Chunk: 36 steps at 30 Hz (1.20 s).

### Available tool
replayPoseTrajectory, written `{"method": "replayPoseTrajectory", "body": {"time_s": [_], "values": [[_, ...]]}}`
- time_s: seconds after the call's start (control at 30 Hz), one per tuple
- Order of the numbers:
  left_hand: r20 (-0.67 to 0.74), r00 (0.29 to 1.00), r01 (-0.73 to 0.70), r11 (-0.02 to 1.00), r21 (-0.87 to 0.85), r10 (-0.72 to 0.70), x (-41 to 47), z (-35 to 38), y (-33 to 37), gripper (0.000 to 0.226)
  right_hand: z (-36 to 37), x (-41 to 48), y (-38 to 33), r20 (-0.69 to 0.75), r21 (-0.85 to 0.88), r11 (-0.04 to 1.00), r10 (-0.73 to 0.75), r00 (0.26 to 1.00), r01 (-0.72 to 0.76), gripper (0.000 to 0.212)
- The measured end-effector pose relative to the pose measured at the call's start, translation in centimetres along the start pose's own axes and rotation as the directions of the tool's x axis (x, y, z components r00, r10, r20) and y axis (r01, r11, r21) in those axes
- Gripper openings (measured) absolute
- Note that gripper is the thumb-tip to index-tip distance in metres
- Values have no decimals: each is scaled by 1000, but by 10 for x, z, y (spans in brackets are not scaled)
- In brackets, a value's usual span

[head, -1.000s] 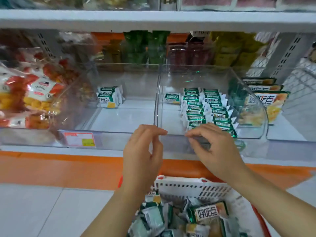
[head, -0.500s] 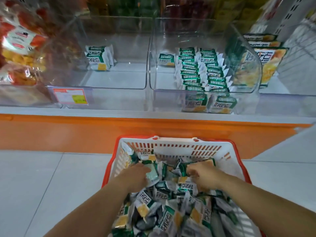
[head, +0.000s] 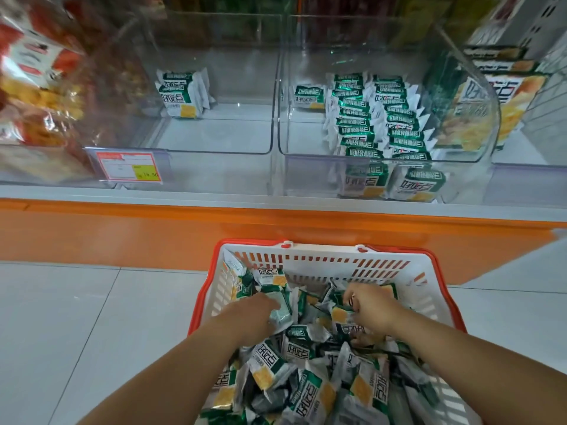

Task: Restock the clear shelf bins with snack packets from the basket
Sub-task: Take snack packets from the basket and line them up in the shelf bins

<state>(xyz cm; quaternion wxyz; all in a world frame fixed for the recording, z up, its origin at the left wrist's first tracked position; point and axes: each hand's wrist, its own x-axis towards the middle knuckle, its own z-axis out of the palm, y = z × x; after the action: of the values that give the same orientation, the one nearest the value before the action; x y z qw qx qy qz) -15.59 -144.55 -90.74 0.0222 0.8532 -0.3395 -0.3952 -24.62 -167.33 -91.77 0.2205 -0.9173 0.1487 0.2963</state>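
The snack packets [head: 310, 391] lie in a loose heap in the basket [head: 322, 256], which stands on the floor [head: 92, 317] below the shelf [head: 276, 199]. Both hands are down in the heap. The right hand [head: 372, 305] has its fingers curled into the pile, its grip closed round a yellow-patched packet [head: 339, 314] just left of its knuckles. The left hand [head: 251, 314] lies over a silvery packet [head: 280, 312] at its fingertips. Those fingers are hidden behind the hand, so I cannot tell whether that grip has closed.

Up beyond both grips, the right bin [head: 306, 176] holds two neat rows [head: 377, 118] with room on its left side. The left bin [head: 214, 152] has only a few packets at the back.

The step in hand looks like gathering a handful. The next move would call for lifting both grips over a bin's front rim and standing the packets in line.
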Motion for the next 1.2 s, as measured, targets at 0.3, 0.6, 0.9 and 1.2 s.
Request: {"method": "replayPoseTrajectory", "body": {"time_s": [0.3, 0.6, 0.9, 1.2], "values": [[-316, 927, -265, 948, -176, 201, -44, -44, 60, 58, -66, -66, -34, -59, 45, 976, -209, 976, 212, 26], [-568, 787, -443, 862, -248, 241, -115, -88, 108, 24, -116, -158, -78, -467, 295, 815, -331, 820, 498, 30], [-667, 740, -570, 444, -691, -87, -166, -82, 124, 16, -89, -185, -98, -446, 857, 247, -83, 891, 452, 29], [-716, 695, -570, 551, -609, -72, -189, -105, 122, 11, -122, -209, -98, -690, 540, 613, -69, 721, 576, 33]]}}
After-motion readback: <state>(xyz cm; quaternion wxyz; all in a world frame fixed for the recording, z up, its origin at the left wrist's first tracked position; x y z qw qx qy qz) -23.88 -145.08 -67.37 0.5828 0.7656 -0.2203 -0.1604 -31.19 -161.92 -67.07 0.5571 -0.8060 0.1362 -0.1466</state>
